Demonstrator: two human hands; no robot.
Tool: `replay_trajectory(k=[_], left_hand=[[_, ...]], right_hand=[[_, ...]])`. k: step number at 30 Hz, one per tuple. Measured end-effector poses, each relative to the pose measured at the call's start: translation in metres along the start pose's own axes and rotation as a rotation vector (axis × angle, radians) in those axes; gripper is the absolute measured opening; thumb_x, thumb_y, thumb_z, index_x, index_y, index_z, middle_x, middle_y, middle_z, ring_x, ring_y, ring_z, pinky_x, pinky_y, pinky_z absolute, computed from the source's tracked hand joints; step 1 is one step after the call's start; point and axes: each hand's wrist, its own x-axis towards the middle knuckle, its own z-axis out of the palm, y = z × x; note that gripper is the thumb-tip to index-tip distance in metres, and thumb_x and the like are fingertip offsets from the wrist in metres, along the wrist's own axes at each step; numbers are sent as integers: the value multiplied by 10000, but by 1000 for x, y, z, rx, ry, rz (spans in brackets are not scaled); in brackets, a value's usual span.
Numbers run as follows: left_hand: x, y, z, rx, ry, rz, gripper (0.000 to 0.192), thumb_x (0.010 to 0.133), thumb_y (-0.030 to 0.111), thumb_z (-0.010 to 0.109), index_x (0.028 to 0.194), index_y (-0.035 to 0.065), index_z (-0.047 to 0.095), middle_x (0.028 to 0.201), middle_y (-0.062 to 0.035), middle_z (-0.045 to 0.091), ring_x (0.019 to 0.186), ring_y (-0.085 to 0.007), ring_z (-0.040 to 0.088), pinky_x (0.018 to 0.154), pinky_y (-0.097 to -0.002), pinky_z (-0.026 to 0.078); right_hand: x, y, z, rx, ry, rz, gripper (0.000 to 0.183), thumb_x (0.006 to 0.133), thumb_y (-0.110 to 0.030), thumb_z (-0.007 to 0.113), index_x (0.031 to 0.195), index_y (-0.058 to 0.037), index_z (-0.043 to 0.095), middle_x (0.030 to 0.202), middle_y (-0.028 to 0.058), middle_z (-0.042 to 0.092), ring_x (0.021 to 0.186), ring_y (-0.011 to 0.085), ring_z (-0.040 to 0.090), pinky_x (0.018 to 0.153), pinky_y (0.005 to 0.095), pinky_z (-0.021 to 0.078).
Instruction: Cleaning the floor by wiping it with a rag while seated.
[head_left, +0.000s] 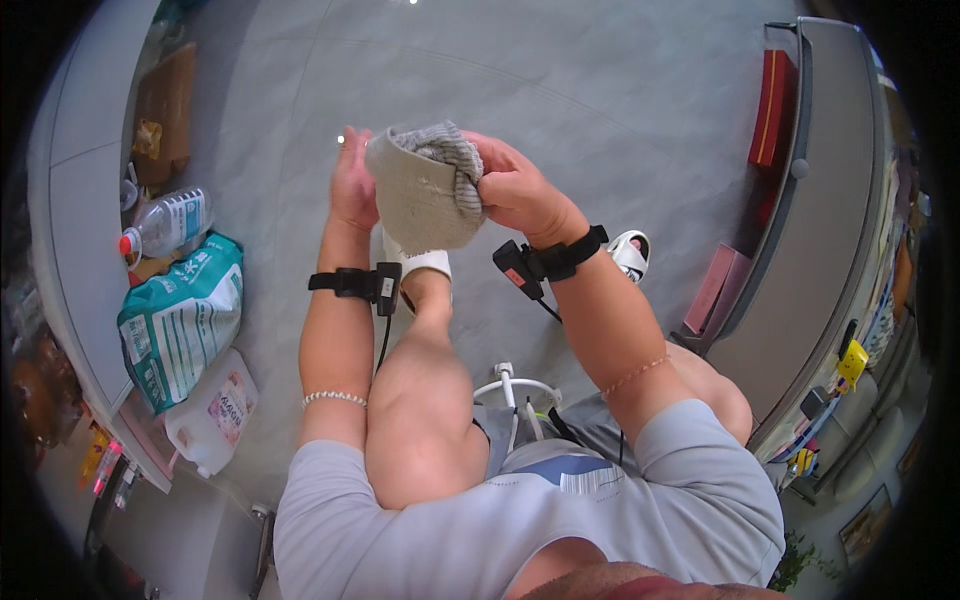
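Note:
A knitted item (424, 195), which looks like a beige-grey knit hat, is held up above the floor in front of my knees. Its grey ribbed part (446, 154) is bunched at the upper right and partly tucked inside the smoother beige part. My right hand (517, 180) is closed around the ribbed edge, with the thumb on the near side. My left hand (352, 180) lies along the item's left edge, fingers pointing away from me. The knit covers part of that hand, so its grip cannot be made out.
Along the left stand a clear plastic bottle (169, 221), a teal-and-white bag (184, 322) and a white jug (214, 412). A grey cabinet-like piece (817, 187) lines the right, with a red box (772, 109) and a pink box (718, 289) beside it. Below is grey floor (562, 67).

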Motion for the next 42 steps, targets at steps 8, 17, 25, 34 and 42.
replay_trajectory(k=[8,17,25,34,42], left_hand=[[-10,40,-98,951,935,803,525,946,223,658,1388,-27,528,1332,-219,610,1245,-367,578,1091,-462,452],[53,-117,-32,2167,595,342,740,924,428,635,1541,75,429,1651,-275,236,1531,-500,172,1185,-684,216],[119,36,-91,2205,1022,483,821,938,641,578,1600,200,376,1686,-257,177,1541,-524,115,1128,-777,184],[214,92,-76,1675,1671,253,910,930,497,538,1662,117,155,1654,-392,48,1537,-572,17,1194,-695,127],[360,19,64,2468,319,706,790,877,427,591,1598,171,395,1691,-206,245,1581,-384,167,1228,-653,114]], right_hand=[[-2,56,-118,-258,820,52,644,854,-93,578,1475,35,465,1320,138,633,1179,223,615,1032,340,487],[-95,70,-275,-1250,1498,476,1086,841,-553,732,1631,-43,188,1689,285,101,1563,476,71,1245,577,160],[-52,41,-253,-1136,1438,933,1324,804,-731,718,1650,-106,-85,1691,270,-163,1559,485,-140,1232,645,91],[-50,28,-262,-1072,1345,1101,1412,788,-731,740,1617,-81,-201,1668,284,-235,1544,504,-176,1245,624,47],[-53,26,-269,-1068,1366,1062,1418,792,-736,731,1609,-84,-227,1646,301,-278,1525,519,-223,1242,616,-17]])
